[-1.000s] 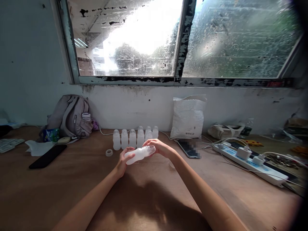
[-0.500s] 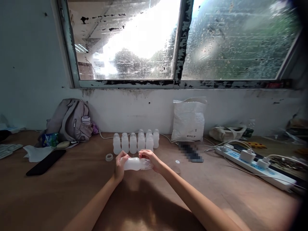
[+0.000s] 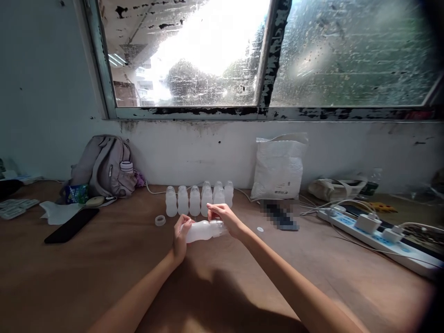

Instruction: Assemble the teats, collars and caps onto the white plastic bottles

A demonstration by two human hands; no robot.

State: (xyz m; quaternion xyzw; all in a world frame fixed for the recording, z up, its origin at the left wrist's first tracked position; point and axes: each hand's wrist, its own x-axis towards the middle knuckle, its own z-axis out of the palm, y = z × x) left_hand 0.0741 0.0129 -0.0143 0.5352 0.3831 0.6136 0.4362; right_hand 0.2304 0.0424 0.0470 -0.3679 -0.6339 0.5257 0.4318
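Above the table in front of me, a frosted white baby bottle (image 3: 200, 230) lies on its side, its clear cap (image 3: 218, 227) pointing right. My left hand (image 3: 180, 235) is closed around the base end. At the cap end is my right hand (image 3: 225, 218), its fingers curled together over the top and partly covering the cap. Behind my hands, several similar bottles (image 3: 183, 201) stand upright in a cluster. A translucent ring (image 3: 160, 220) lies on the table to the left, and a small white disc (image 3: 260, 229) lies to the right.
A grey backpack (image 3: 104, 166), a black phone-like slab (image 3: 72, 225) and white paper (image 3: 60, 212) are on the left. A white plastic bag (image 3: 278, 169) leans on the wall below the window. To the right lie a blurred-out dark item (image 3: 287, 227) and a power strip (image 3: 412, 254) with cables.
The view has shifted slightly. Both hands and the bottle appear a little further right. My right fingers have risen from the bottle's neck to above it.
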